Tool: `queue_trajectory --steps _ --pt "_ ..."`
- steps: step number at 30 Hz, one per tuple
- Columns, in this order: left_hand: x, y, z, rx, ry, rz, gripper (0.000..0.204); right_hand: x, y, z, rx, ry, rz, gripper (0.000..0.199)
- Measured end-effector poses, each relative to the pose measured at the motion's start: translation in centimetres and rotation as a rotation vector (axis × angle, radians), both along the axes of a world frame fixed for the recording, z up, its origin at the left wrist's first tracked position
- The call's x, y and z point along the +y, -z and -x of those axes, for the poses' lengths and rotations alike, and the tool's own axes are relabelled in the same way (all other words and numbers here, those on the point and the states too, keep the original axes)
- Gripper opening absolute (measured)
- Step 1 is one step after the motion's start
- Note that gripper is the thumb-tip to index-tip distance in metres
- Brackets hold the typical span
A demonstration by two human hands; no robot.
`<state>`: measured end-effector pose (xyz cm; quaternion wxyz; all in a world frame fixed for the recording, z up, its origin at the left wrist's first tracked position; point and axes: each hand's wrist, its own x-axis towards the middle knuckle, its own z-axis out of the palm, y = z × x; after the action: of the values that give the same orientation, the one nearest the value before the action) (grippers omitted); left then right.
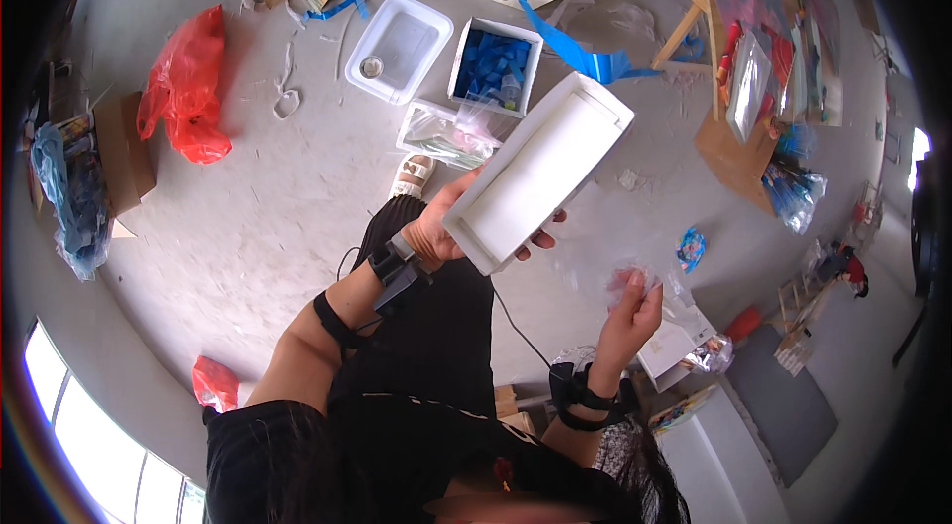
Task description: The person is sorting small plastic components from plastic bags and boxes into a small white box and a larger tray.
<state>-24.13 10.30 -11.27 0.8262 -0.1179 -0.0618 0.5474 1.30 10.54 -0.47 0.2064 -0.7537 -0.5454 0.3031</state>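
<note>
The white box (540,167) is held tilted in the left hand (436,229), fingers wrapped around its underside; if that one-handed hold were loosened, it could be dropped. At five o'clock from it, clear film (593,271) seems to be pinched by the thumb and fingertips of the right hand (629,321); if tugged hard, it could be torn. The grey floor (248,256) is littered: blue ribbon (491,53) is kept in a carton (460,68) at eleven, beside a tub (407,33); a red bag (193,98) is seen toward ten. Farther off, a mat (783,415) is laid between four and five, and windows (94,435) are set at eight.
</note>
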Motion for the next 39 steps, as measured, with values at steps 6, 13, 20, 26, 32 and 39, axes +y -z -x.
queue_trajectory --steps 6,13,20,26,32,39 --pt "-0.3 -1.1 0.0 0.21 -0.004 -0.098 0.07 1.6 1.0 2.5 0.341 0.158 0.061 0.024" --pt "-1.0 -1.4 -1.7 0.357 0.147 0.247 0.063 3.4 3.3 4.5 0.763 0.238 -0.034 0.027" --pt "-1.5 -0.4 -3.1 0.515 0.18 0.265 0.056 4.6 4.4 8.0 1.008 0.261 0.058 0.047" --pt "1.9 0.6 -1.4 1.297 0.036 0.127 0.049 4.8 6.0 7.7 0.767 0.259 0.059 0.037" --pt "9.2 1.2 -0.7 1.753 -0.214 -0.125 0.047 4.1 6.4 7.2 0.629 0.151 0.089 0.028" --pt "11.9 2.0 -3.4 1.421 0.126 0.073 0.036 4.7 6.9 6.7 0.698 0.167 0.071 0.027"
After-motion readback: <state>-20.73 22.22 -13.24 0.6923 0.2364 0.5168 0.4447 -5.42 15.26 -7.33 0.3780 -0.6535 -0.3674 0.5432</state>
